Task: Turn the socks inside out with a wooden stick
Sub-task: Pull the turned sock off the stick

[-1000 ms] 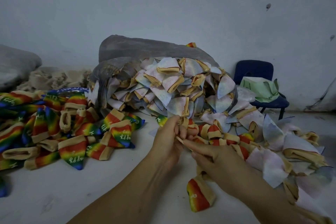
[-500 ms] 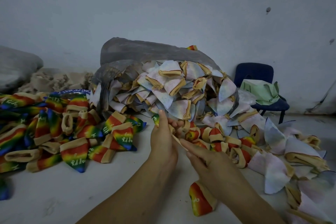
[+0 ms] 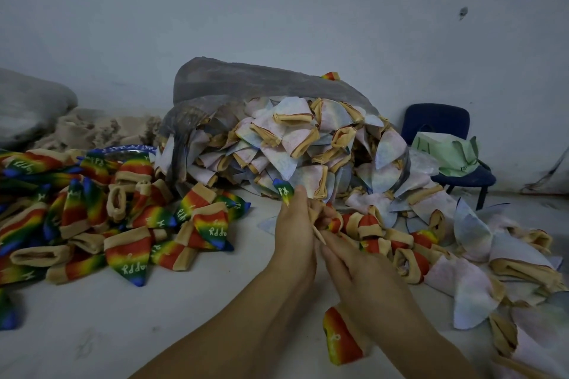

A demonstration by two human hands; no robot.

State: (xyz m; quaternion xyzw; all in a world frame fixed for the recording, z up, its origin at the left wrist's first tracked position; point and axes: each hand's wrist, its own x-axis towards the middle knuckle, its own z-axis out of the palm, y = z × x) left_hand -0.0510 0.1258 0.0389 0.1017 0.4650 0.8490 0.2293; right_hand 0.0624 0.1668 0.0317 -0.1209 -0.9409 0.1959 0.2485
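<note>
Now the sock (image 3: 283, 191) pokes higher from my gripping left hand (image 3: 295, 234), over the stick (image 3: 318, 232). I cannot tell my right hand's (image 3: 354, 268) hold. Nearly turned, I judge.

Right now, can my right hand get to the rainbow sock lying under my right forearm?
Probably yes. The rainbow sock lies just beneath your forearm with nothing piled on it; the right hand only needs to draw back from the wooden stick.

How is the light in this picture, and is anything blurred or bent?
Head view: dim, flat, bluish light, no glare; left hand and right hand slightly soft, wooden stick readable; wide lens stretches the rainbow socks at the left edge.
</note>
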